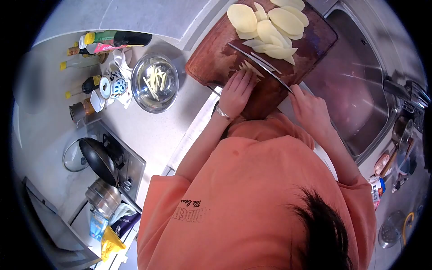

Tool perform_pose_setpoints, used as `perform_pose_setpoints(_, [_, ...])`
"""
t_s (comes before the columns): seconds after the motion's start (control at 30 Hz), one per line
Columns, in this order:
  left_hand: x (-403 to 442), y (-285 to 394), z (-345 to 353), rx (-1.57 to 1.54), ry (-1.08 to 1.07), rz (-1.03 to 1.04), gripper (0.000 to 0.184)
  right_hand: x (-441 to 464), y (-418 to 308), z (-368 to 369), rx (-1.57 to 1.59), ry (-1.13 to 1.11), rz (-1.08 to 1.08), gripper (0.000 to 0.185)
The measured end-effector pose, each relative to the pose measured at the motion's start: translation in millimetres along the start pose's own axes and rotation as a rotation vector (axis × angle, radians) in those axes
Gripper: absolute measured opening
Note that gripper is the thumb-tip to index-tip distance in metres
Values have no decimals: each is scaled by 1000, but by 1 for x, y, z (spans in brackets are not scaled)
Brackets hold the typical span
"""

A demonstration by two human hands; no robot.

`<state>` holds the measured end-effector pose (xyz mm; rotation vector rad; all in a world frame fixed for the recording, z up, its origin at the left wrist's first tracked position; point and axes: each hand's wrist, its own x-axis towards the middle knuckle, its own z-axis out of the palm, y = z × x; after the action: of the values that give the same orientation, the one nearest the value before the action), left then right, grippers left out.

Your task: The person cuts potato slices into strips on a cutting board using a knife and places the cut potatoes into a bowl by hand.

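My right hand is closed round the handle of a kitchen knife, whose blade slants across the wooden cutting board. My left hand, with a bracelet at the wrist, presses its fingers together on cut potato strips beside the blade. Some thin strips lie along the knife's far side. A heap of flat potato slices covers the far part of the board. The fingertips of my left hand partly hide the strips under them.
To the left, a glass bowl holds potato strips. Bottles and a patterned can stand behind it. A wok and a steel pot sit by the stove. A steel sink adjoins the board's right side.
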<state>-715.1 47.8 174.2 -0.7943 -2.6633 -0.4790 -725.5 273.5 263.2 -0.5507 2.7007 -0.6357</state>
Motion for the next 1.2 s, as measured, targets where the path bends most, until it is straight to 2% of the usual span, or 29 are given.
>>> perform_pose_setpoints(0.57, [10, -3, 4, -70, 35, 12, 28, -9, -22, -5, -66, -89, 26, 17])
perform_pose_setpoints(0.83, [8, -4, 3, -105, 52, 9, 26, -11, -33, 3, -128, -161, 110, 16])
perform_pose_setpoints(0.97, [12, -3, 4, -88, 75, 4, 27, 9, -26, 8, -84, -127, 145, 14])
perform_pose_setpoints(1.03, [11, -4, 5, -97, 84, -5, 29, 10, -20, 3, 60, -52, 131, 13])
perform_pose_setpoints(1.2, [8, -3, 7, -97, 96, 5, 27, 0, -19, 2, 20, -52, 65, 13])
